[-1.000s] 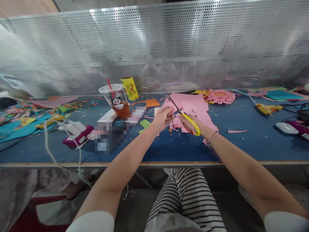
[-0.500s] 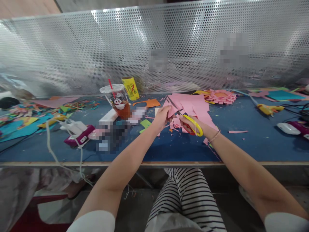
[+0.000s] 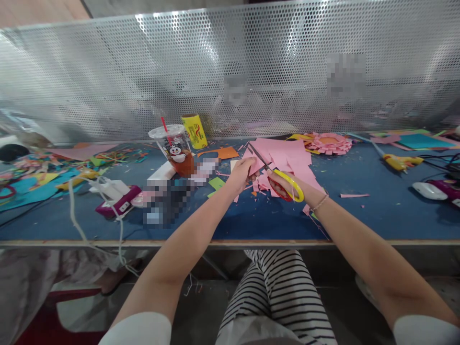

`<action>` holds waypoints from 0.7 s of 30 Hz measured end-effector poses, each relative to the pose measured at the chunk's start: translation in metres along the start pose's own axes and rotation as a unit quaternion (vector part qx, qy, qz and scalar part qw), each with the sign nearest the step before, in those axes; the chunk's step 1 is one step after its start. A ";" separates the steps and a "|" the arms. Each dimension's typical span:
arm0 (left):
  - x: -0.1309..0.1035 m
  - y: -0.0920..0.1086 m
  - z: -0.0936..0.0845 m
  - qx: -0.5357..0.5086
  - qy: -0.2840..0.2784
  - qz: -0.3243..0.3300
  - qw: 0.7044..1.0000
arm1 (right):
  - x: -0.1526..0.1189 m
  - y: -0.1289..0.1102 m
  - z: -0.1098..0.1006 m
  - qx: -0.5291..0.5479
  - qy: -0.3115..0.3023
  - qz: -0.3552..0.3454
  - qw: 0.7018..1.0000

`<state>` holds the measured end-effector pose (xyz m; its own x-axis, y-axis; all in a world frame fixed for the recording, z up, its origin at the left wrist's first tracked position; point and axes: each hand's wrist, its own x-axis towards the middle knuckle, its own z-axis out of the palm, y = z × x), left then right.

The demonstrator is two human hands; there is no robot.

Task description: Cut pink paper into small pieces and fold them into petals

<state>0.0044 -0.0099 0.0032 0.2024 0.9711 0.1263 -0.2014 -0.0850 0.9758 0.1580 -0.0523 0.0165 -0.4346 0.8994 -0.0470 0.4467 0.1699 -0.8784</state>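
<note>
My left hand [image 3: 243, 173] is closed on a small piece of pink paper [image 3: 254, 165], pinching it by its lower left part. In my right hand [image 3: 280, 182] is a pair of scissors [image 3: 297, 189] with yellow and red handles. Their dark blades point up and left and lie along the held paper. Behind and beneath both hands, larger pink sheets [image 3: 300, 155] overlap on the blue table, with small pink scraps [image 3: 263, 182] around them. My left fingertips are partly hidden by the paper.
A lidded drink cup [image 3: 178, 151] stands left of my hands, with a yellow box [image 3: 196, 132] behind it. Further left is a purple power strip [image 3: 124, 201] with white cables. A fringed pink paper flower [image 3: 329, 143] and a yellow glue gun [image 3: 397, 162] lie to the right.
The scissors' handles have shifted slightly and the blades look closer together. My left hand and the pink paper stay almost in place. A red loop now shows at the far left edge.
</note>
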 end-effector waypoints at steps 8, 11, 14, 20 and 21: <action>0.000 0.000 -0.001 0.004 -0.003 0.002 1.000 | 0.010 0.017 -0.001 -0.053 0.054 0.032 0.997; 0.001 0.000 -0.001 0.001 -0.007 0.009 1.000 | 0.006 0.011 0.000 -0.019 0.059 0.041 0.997; 0.001 0.000 -0.001 0.003 0.000 0.011 1.000 | 0.002 0.005 -0.001 0.021 0.037 0.023 0.999; 0.000 0.001 -0.001 0.011 0.003 0.001 1.000 | 0.006 0.014 -0.003 0.092 -0.001 0.036 0.995; 0.000 0.001 -0.001 0.015 0.000 0.002 1.000 | 0.007 0.015 -0.003 0.095 -0.003 0.032 0.995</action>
<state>0.0035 -0.0101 0.0035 0.2011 0.9709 0.1300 -0.1737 -0.0953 0.9802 0.1640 -0.0421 0.0042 -0.4146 0.9036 -0.1077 0.3171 0.0325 -0.9478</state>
